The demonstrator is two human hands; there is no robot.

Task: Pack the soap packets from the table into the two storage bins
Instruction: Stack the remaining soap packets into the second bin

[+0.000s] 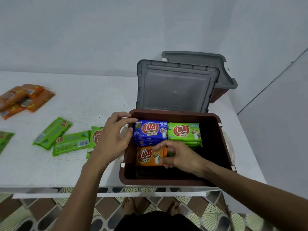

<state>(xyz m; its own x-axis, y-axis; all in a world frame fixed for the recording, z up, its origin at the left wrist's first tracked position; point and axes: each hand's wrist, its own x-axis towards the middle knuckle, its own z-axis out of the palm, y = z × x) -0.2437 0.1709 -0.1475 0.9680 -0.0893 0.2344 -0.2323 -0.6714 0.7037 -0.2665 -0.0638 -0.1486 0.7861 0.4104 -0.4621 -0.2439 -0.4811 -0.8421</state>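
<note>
Inside the near brown bin (166, 182), the right hand (180, 156) pinches the right end of an orange packet (147, 156) lying against the bin's left wall. The left hand (113, 139) hovers over the left rim, fingers loosely spread, holding nothing. Behind the orange packet sit blue packets (150, 132) and green packets (184, 133). More loose packets (70, 143) lie to the left on the table (75, 100). Farther back stands the second bin (218, 93).

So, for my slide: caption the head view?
Right hand holds an orange packet in the brown bin beside blue packets and green packets.
</note>
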